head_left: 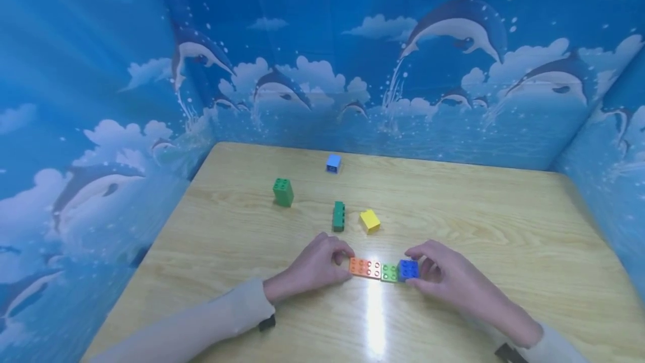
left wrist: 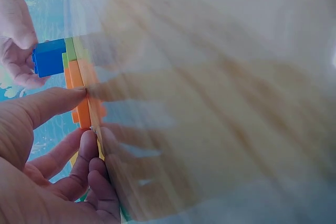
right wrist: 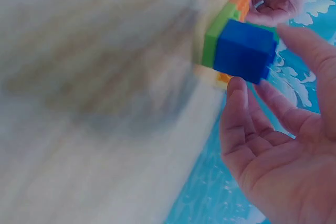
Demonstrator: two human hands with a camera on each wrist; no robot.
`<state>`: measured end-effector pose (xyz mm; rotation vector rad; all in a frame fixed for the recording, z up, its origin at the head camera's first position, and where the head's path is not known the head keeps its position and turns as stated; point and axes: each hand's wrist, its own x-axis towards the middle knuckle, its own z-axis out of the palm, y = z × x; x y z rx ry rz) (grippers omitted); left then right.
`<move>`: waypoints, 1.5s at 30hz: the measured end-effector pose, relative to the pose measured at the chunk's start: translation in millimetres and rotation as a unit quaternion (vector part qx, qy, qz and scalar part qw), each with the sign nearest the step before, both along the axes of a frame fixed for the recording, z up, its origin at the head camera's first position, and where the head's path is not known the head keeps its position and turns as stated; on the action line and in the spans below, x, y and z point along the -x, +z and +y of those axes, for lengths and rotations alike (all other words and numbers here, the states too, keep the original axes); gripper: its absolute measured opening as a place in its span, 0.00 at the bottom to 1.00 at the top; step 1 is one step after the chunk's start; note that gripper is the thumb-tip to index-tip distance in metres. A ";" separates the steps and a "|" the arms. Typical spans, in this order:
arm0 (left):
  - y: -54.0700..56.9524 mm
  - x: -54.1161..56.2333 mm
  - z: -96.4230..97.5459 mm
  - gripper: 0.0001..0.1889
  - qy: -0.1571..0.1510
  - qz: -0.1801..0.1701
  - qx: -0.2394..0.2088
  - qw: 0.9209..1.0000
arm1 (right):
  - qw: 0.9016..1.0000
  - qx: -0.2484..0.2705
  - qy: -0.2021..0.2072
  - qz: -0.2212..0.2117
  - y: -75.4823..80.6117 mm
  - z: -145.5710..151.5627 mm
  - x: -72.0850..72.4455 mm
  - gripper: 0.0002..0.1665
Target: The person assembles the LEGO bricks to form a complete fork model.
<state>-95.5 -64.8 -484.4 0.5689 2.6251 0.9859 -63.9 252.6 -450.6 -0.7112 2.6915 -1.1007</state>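
Observation:
A low orange brick [head_left: 359, 266] and a light green brick [head_left: 389, 273] lie end to end in a row on the table. A dark blue brick [head_left: 409, 269] sits higher, on the right end of the green one. My left hand [head_left: 322, 263] pinches the left end of the orange brick; its thumb shows on the brick's side in the left wrist view. With thumb and fingers on opposite sides, my right hand [head_left: 445, 273] holds the blue brick [right wrist: 245, 51]. The right wrist view shows the green brick [right wrist: 214, 38] under the blue.
Beyond the hands lie a dark green brick [head_left: 339, 217] on its side and a yellow brick [head_left: 370, 221]. Farther left stands a tall green brick [head_left: 283, 192]. A lighter blue brick [head_left: 333, 163] is near the table's back edge. Dolphin-print curtains [head_left: 322, 111] surround the wooden table [head_left: 504, 212].

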 end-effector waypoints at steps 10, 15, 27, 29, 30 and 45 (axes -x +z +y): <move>1.6 -0.5 -0.1 0.19 -0.001 -0.004 0.012 1.000 | 0.998 -0.002 -0.055 -0.016 17.4 -3.8 21.0 0.23; -2.0 0.7 -0.8 0.19 -0.005 0.003 0.008 1.000 | 0.998 0.003 -0.055 -0.021 12.8 -10.4 38.9 0.20; 0.0 0.4 -0.6 0.18 -0.010 -0.002 0.016 1.000 | 0.998 -0.004 -0.050 -0.038 1.0 -30.1 77.7 0.18; -0.4 1.2 -0.7 0.18 -0.013 -0.004 0.017 1.000 | 0.997 0.000 -0.049 -0.052 -0.1 -34.6 82.8 0.20; -0.6 1.5 -0.8 0.18 -0.015 -0.004 0.017 1.000 | 0.997 0.002 -0.046 -0.059 -0.3 -36.7 85.0 0.22; -0.4 -0.2 -1.6 0.19 -0.022 0.002 0.024 0.999 | 0.993 -0.029 -0.024 -0.114 -8.8 -64.0 109.9 0.36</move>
